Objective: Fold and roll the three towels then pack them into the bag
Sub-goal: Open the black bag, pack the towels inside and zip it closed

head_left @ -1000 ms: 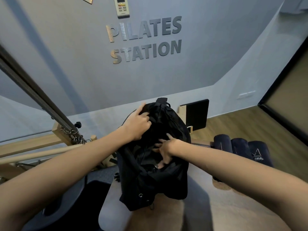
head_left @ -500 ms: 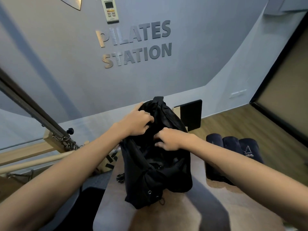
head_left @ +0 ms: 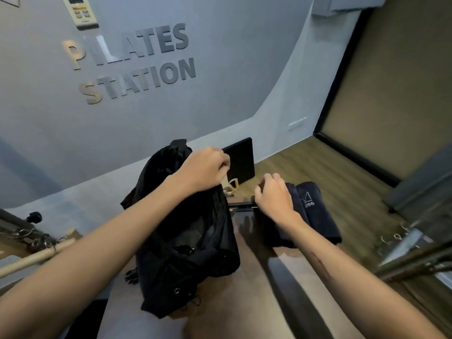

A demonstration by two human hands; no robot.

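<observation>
A black fabric bag [head_left: 186, 245] stands upright on a tan padded surface [head_left: 244, 319] in front of me. My left hand [head_left: 203, 170] grips the bag's top edge on its right side. Dark navy rolled towels [head_left: 315, 211] lie side by side to the right of the bag, one showing a light logo. My right hand [head_left: 275, 195] hovers over the leftmost roll with fingers loosely curled, holding nothing. It covers part of the rolls, so I cannot tell how many there are.
A black padded block [head_left: 241, 162] stands behind the bag by the grey wall. A wooden bar and metal springs [head_left: 31, 243] sit at the left. Metal frame parts with hooks [head_left: 403, 243] are at the right, above wood flooring [head_left: 354, 192].
My right hand left the bag's opening and moved right, over the rolled towels. My left hand shifted to the right side of the bag's top. The view swung right.
</observation>
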